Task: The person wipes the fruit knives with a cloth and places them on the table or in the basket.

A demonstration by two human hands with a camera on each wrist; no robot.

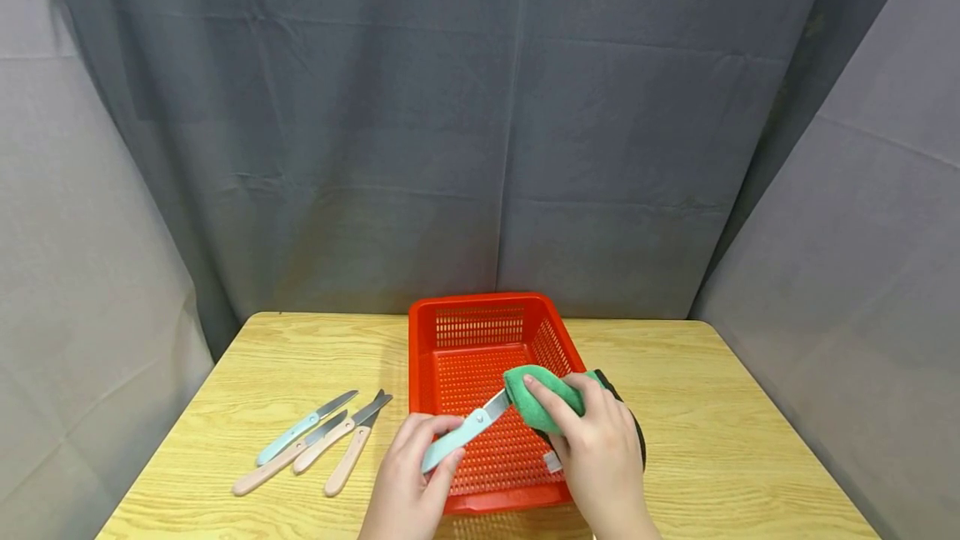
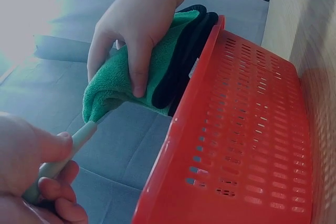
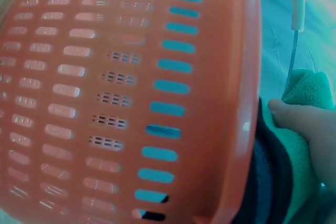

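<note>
My left hand [image 1: 415, 465] grips the pale blue handle of a knife [image 1: 457, 440], its blade pointing up and to the right. Over the blade's far part, my right hand [image 1: 600, 440] pinches a folded green cloth [image 1: 536, 398] with a black edge, hiding the tip. Both hands are above the red plastic basket [image 1: 422, 357]. In the left wrist view the cloth [image 2: 118, 80] wraps round the blade just past the handle [image 2: 81, 137]. A short bare stretch of blade [image 3: 292, 61] shows in the right wrist view between handle and cloth.
Left of the basket, several knives lie on the wooden table [image 1: 660, 407]: one with a pale blue handle [image 1: 287, 438], others with beige handles [image 1: 270, 471]. Grey curtains [image 1: 375, 148] hang behind and at both sides. The basket's slotted wall [image 2: 252, 145] rises beside the hands.
</note>
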